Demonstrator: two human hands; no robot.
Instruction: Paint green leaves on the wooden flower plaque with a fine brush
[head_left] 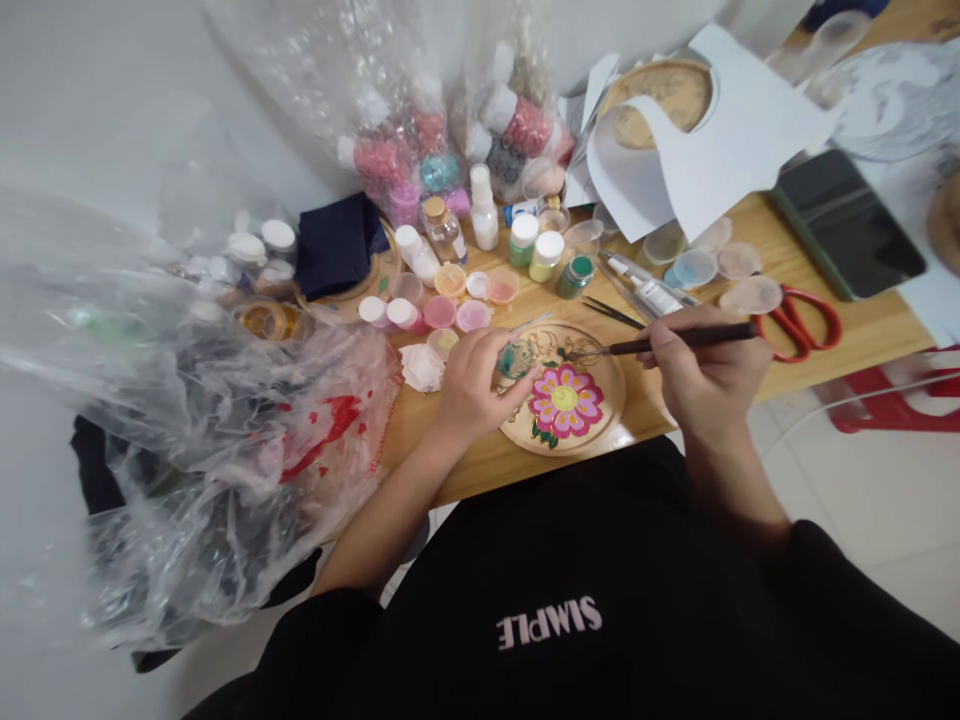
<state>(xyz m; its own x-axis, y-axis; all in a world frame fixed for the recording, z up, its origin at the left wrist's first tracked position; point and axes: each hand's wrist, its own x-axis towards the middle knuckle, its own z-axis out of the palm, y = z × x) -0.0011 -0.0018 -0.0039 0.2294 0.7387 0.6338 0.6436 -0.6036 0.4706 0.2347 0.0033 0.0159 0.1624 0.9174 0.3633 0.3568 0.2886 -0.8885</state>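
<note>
A round wooden plate (611, 395) lies at the table's near edge, with a pink flower with a yellow centre (565, 400) painted on it. My left hand (472, 385) is closed around a small cup of green paint (516, 360) at the plate's left rim. My right hand (709, 375) pinches a thin dark brush (675, 342) held nearly level. Its tip points left over the plate's upper part, near the green cup.
Small paint pots, lidded jars and bottles (450, 270) crowd the table behind the plate. Clear plastic bags (187, 430) pile up at left. Red-handled scissors (799, 320), loose lids, a phone (847, 225), white paper (712, 140) and another wooden plate (664, 95) lie at right.
</note>
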